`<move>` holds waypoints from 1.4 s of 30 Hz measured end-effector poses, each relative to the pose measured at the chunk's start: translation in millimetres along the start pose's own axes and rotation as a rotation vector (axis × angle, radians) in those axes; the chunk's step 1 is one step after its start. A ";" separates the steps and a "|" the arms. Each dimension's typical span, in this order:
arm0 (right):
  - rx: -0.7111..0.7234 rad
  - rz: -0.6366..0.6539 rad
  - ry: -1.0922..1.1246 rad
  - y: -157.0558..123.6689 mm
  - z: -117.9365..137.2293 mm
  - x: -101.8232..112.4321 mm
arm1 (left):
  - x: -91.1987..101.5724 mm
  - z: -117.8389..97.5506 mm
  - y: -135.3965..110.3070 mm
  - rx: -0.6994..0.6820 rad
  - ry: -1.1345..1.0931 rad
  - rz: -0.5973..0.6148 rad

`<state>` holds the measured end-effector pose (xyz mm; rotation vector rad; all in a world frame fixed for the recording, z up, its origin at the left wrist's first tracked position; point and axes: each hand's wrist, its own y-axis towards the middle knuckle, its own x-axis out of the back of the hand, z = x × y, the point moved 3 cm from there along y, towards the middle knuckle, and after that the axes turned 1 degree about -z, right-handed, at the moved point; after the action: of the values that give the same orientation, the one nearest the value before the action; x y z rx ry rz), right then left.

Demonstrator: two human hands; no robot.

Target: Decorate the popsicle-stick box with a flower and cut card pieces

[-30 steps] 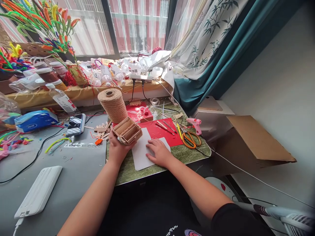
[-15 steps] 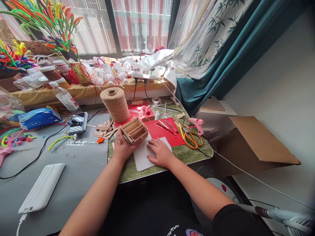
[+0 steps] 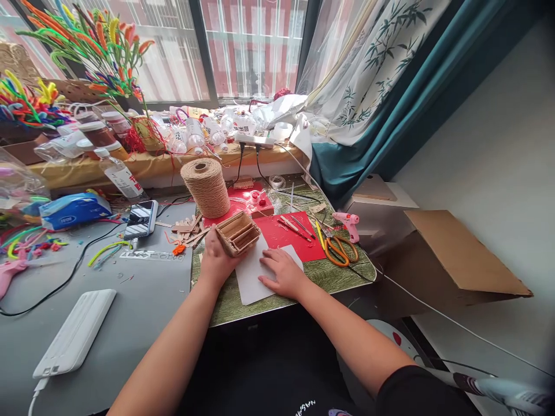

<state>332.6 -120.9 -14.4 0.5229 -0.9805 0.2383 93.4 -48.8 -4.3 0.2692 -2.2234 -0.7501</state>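
Observation:
My left hand is closed around a small brown open-topped box with inner dividers, tilted so its compartments face me. Under and beside it lies a sheet of white paper. My right hand rests flat on that paper, fingers spread, holding nothing. Just behind the box stands a big spool of twine. Red paper lies beyond my right hand, with a few slim pen-like tools on it.
Orange-handled scissors and a pink glue gun sit at the right. Wooden sticks, a phone and a white power bank lie left. A power strip is on the cluttered sill. A cardboard box stands right.
The box in my left hand has tipped slightly, its opening turned a little more toward me. My right hand stays flat on the paper. The camera view has shifted slightly.

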 end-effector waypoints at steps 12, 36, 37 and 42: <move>0.017 -0.047 0.016 1.4 -0.1 1.0 | 40.8 -25.7 16.9 0.439 -0.609 0.097; 0.033 -0.070 0.025 -0.1 -2.3 1.4 | 32.7 -55.7 -7.9 0.907 -1.207 0.182; 0.033 -0.070 0.026 -0.2 -2.7 1.2 | 30.3 -52.8 -8.0 0.823 -1.084 0.126; 0.037 -0.072 0.025 -1.3 -4.2 0.0 | 16.9 -34.6 -9.6 0.543 -0.470 0.115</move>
<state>336.2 -119.9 -16.6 0.5865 -0.9327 0.1989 106.5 -78.4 18.8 0.2389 -2.8403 -0.1322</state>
